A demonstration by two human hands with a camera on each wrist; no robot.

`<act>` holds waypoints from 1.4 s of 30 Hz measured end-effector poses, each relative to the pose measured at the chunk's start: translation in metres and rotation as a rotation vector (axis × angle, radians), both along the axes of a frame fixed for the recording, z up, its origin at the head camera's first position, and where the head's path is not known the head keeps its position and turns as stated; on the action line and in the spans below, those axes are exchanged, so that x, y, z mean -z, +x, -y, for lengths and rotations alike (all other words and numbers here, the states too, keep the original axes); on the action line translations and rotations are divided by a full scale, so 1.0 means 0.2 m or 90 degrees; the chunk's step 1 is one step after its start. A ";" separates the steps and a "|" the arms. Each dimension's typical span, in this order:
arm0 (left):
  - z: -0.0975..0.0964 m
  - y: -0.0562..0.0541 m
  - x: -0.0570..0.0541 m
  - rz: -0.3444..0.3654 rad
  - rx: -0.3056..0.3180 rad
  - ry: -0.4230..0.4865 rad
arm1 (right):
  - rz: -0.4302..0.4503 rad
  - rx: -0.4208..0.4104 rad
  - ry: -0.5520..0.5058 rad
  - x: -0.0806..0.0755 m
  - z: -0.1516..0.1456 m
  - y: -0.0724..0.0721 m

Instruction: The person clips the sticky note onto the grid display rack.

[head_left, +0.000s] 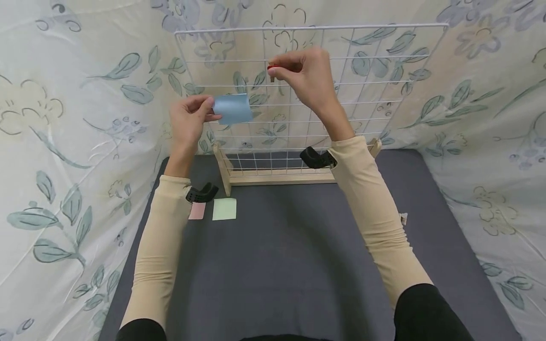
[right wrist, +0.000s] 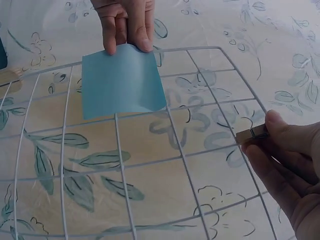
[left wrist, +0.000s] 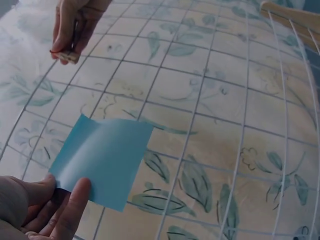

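At the left side of a white wire grid (head_left: 311, 28), my left hand (head_left: 189, 118) pinches a sheet of blue paper (head_left: 232, 109) by one edge. The paper overlaps the wires, slightly curved, its far edge free. Higher and further right, my right hand (head_left: 307, 78) holds a small wooden clothespin (right wrist: 250, 135) between thumb and fingers. In the right wrist view, the pin's wooden end points toward the grid and overlaps its outer wire. A bit of red shows at those fingertips in the head view. Space separates the clothespin from the paper.
The grid stands in a wooden base (head_left: 277, 179) on a dark grey tabletop (head_left: 273, 255). A pink paper (head_left: 197, 211), partly covered by the left wrist strap, and a green paper (head_left: 224, 209) lie before it. A small object (head_left: 403, 218) peeks past the right sleeve. Floral cloth surrounds the table.
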State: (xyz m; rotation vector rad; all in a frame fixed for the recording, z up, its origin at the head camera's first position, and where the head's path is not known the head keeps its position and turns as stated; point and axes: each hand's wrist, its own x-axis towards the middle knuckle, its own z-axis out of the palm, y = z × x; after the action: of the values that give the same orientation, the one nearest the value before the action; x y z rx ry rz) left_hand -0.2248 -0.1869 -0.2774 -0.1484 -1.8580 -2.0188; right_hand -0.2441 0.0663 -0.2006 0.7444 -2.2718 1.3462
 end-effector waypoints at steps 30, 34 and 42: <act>0.01 -0.12 -0.34 -0.061 -0.016 0.013 | -0.047 -0.067 0.023 -0.34 0.30 -0.15; 0.00 -0.12 -0.35 -0.063 -0.012 0.008 | -0.059 -0.059 0.050 -0.34 0.33 -0.15; 0.02 -0.14 -0.38 -0.082 -0.012 0.006 | -0.055 -0.066 0.056 -0.35 0.40 -0.15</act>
State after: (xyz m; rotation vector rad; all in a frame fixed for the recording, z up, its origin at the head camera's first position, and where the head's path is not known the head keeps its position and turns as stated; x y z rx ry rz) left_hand -0.2524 -0.1916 -0.2004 -0.2515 -1.7644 -1.9565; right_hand -0.2750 -0.0128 -0.1314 0.9423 -2.2646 1.2399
